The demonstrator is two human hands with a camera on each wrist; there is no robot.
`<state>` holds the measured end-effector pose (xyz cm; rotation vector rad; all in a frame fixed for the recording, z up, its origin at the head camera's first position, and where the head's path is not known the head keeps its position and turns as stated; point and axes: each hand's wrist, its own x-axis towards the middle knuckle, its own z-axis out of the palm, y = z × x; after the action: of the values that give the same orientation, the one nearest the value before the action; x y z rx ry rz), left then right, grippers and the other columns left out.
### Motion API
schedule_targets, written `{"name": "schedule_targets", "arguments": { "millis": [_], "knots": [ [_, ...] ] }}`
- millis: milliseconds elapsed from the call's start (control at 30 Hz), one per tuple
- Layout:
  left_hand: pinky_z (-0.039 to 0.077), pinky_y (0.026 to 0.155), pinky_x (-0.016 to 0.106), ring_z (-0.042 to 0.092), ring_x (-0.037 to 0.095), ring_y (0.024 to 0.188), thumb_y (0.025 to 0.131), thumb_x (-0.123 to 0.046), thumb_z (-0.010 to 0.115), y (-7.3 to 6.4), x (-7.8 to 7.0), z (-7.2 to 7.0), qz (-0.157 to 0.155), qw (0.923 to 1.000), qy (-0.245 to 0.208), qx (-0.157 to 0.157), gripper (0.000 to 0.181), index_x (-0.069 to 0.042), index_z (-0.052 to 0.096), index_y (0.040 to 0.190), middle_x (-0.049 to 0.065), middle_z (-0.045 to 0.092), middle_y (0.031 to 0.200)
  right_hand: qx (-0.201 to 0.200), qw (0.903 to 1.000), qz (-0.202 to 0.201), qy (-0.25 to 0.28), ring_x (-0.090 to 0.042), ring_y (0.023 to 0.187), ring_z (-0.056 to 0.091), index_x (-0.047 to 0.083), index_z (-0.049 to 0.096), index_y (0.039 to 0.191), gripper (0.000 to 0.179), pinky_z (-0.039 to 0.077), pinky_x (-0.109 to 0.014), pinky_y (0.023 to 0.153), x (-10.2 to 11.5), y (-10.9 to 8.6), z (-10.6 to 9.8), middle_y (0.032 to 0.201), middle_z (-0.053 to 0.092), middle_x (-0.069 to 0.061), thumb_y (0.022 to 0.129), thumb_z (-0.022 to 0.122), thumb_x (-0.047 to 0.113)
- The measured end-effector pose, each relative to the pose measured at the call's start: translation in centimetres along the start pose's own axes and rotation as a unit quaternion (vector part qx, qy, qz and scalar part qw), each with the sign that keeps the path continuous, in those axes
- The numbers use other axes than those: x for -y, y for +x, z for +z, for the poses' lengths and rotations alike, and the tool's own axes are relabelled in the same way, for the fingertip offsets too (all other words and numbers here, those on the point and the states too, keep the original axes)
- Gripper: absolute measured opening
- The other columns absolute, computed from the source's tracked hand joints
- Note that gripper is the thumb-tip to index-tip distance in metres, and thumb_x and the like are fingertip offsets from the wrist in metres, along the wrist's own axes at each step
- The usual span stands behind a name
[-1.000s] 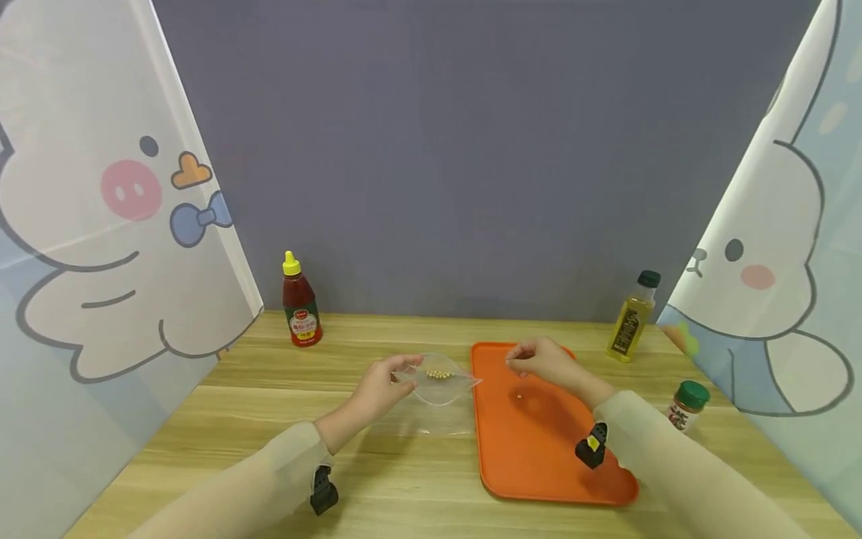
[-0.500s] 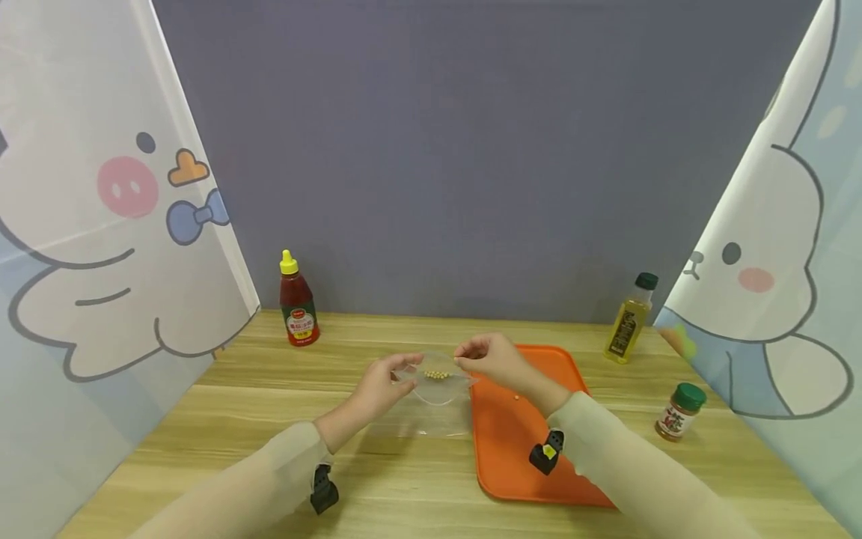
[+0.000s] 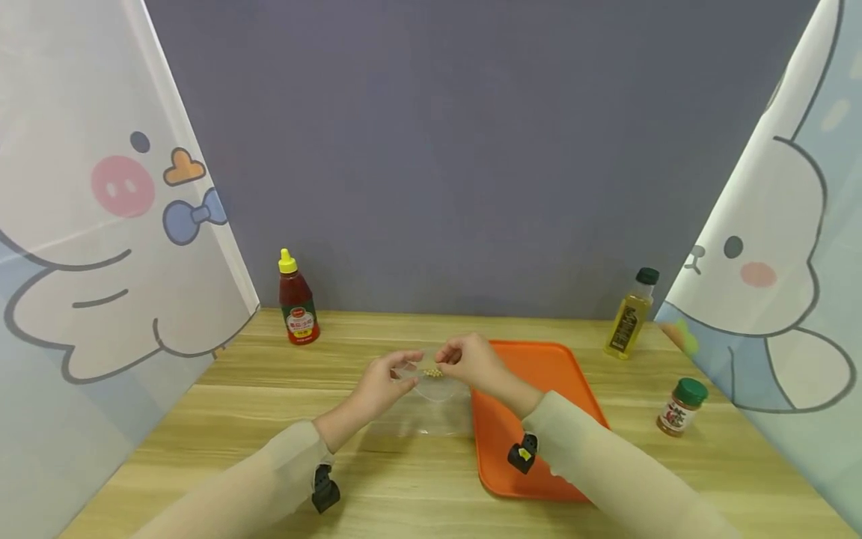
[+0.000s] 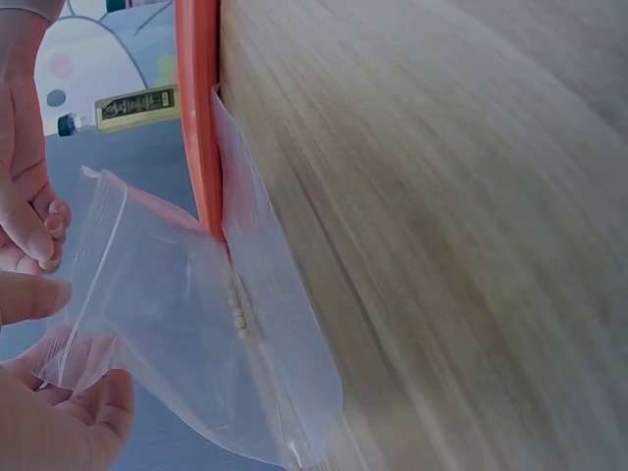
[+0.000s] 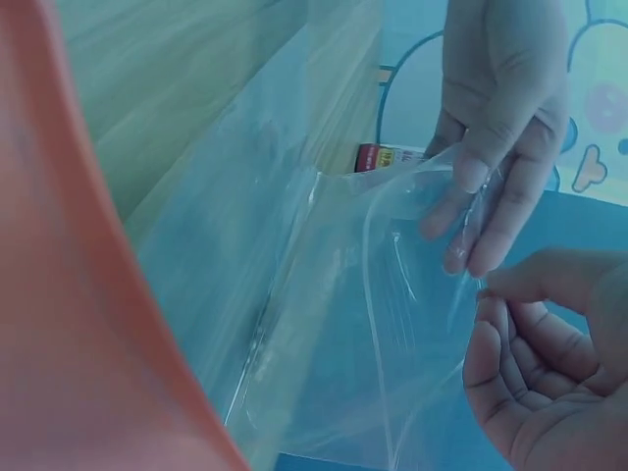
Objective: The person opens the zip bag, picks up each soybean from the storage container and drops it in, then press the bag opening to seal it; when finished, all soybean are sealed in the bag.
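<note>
My left hand [image 3: 376, 385] holds the rim of a clear zip bag [image 4: 172, 304] whose mouth gapes upward. Pale yellow soybeans [image 3: 432, 372] lie in a small cluster at the bottom of the bag, and several of them show through the plastic in the left wrist view. Over the mouth, my right hand [image 3: 477, 364] pinches one soybean [image 4: 49, 264] between thumb and forefinger, the other fingers curled in. In the right wrist view those fingertips are right by the bag's rim, close to the left hand's fingers.
An orange tray [image 3: 545, 363] lies to the right of the bag, partly under the right forearm. A ketchup bottle [image 3: 298, 311] stands at the back left. An oil bottle [image 3: 629, 318] and a green-capped spice jar [image 3: 680, 408] stand on the right.
My right hand has moved left from above the orange tray to the bag's mouth. The left hand has kept its hold on the bag in about the same place.
</note>
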<state>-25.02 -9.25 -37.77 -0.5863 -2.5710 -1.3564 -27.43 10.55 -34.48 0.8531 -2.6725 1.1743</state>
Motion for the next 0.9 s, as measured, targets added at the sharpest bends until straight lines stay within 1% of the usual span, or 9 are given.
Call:
{"name": "schedule_targets", "arguments": {
  "millis": [133, 267, 433, 600, 733, 800, 900],
  "knots": [
    [0.051, 0.085, 0.043, 0.062, 0.026, 0.104, 0.086, -0.002, 0.069, 0.0, 0.0, -0.1, -0.002, 1.0000, -0.003, -0.003, 0.039, -0.007, 0.063, 0.125, 0.012, 0.066, 0.123, -0.007, 0.9998, -0.005, -0.019, -0.006, 0.064, 0.060, 0.000, 0.072, 0.085, 0.003, 0.050, -0.018, 0.058, 0.3, 0.1, 0.0, 0.075, 0.070, -0.004, 0.082, 0.072, 0.002],
    [0.051, 0.085, 0.041, 0.062, 0.026, 0.104, 0.086, -0.002, 0.070, -0.1, 0.0, -0.1, 0.000, 1.0000, 0.002, -0.003, 0.040, -0.006, 0.063, 0.125, 0.011, 0.066, 0.122, -0.010, 0.9999, -0.002, -0.012, -0.006, 0.065, 0.061, 0.000, 0.073, 0.084, 0.004, 0.051, -0.018, 0.059, 0.2, 0.0, 0.0, 0.076, 0.071, -0.003, 0.083, 0.073, 0.004],
    [0.051, 0.084, 0.036, 0.063, 0.024, 0.104, 0.085, -0.002, 0.070, -0.2, 0.2, 0.2, 0.000, 0.9999, 0.009, -0.005, 0.040, -0.008, 0.064, 0.124, 0.010, 0.067, 0.122, -0.002, 0.9996, 0.017, 0.023, -0.008, 0.066, 0.062, 0.003, 0.074, 0.086, 0.004, 0.053, -0.020, 0.060, -0.3, -0.3, -0.3, 0.078, 0.071, -0.004, 0.084, 0.072, 0.004],
    [0.051, 0.083, 0.034, 0.063, 0.023, 0.103, 0.084, -0.001, 0.071, -0.2, 0.2, 0.4, 0.003, 0.9998, 0.015, -0.012, 0.040, -0.008, 0.065, 0.123, 0.007, 0.068, 0.120, 0.008, 0.9968, 0.044, 0.066, -0.011, 0.071, 0.062, 0.006, 0.075, 0.092, 0.007, 0.053, -0.026, 0.062, -0.9, -0.7, -1.3, 0.084, 0.072, -0.005, 0.086, 0.071, 0.007],
    [0.051, 0.083, 0.033, 0.063, 0.024, 0.103, 0.085, -0.001, 0.070, -0.1, 0.2, 0.4, 0.006, 0.9998, 0.018, -0.008, 0.040, -0.008, 0.064, 0.124, 0.008, 0.067, 0.120, 0.010, 0.9931, 0.069, 0.094, -0.014, 0.074, 0.063, 0.004, 0.074, 0.097, 0.013, 0.054, -0.031, 0.066, -1.6, -0.9, -2.3, 0.085, 0.071, -0.003, 0.088, 0.071, 0.012],
    [0.050, 0.083, 0.034, 0.063, 0.025, 0.104, 0.085, 0.000, 0.070, -0.1, 0.2, 0.3, 0.004, 0.9999, 0.014, -0.006, 0.040, -0.007, 0.064, 0.124, 0.009, 0.067, 0.121, 0.011, 0.9912, 0.079, 0.105, -0.016, 0.076, 0.064, 0.001, 0.073, 0.099, 0.016, 0.053, -0.030, 0.067, -2.0, -1.0, -2.8, 0.086, 0.071, -0.004, 0.088, 0.071, 0.013],
    [0.049, 0.084, 0.034, 0.062, 0.024, 0.104, 0.085, 0.001, 0.070, -0.1, 0.1, 0.1, -0.003, 0.9999, 0.008, -0.008, 0.041, -0.007, 0.064, 0.125, 0.009, 0.067, 0.121, 0.006, 0.9890, 0.090, 0.117, -0.016, 0.077, 0.064, 0.000, 0.072, 0.100, 0.018, 0.051, -0.027, 0.066, -2.7, -1.2, -3.7, 0.088, 0.072, -0.008, 0.087, 0.071, 0.013]
  ]
}}
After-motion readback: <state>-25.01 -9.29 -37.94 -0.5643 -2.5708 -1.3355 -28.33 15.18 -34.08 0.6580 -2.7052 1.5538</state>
